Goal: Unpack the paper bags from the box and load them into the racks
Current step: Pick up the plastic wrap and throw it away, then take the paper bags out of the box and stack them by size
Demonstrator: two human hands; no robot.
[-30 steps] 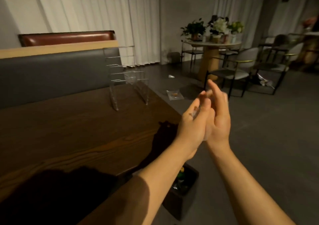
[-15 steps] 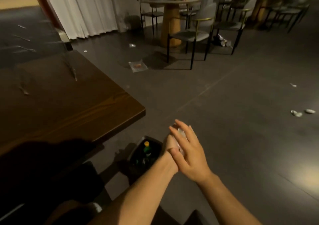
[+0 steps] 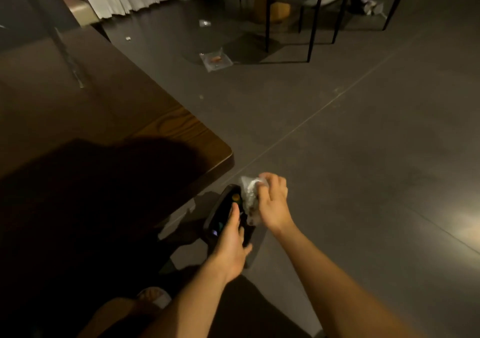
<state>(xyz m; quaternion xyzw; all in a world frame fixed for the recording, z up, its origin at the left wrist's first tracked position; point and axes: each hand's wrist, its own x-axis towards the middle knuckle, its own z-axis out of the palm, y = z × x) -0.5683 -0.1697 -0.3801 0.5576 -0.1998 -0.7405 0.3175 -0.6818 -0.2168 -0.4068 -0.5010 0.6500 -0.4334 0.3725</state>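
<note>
Crumpled clear wrapper (image 3: 248, 195) pinched in right hand (image 3: 272, 202), fingers curled over its top, hanging just above the far rim of a small dark bin (image 3: 220, 218) on the floor beside the table (image 3: 166, 130) corner. Long axis roughly vertical, trailing down toward the bin mouth. Left hand (image 3: 231, 247) nearer the bin, fingers straight and loosely spread, resting on its rim or just over it; cannot tell which. Probably waste being dropped: bin directly below and slightly left of the grip. No box, paper bags or racks in view.
</note>
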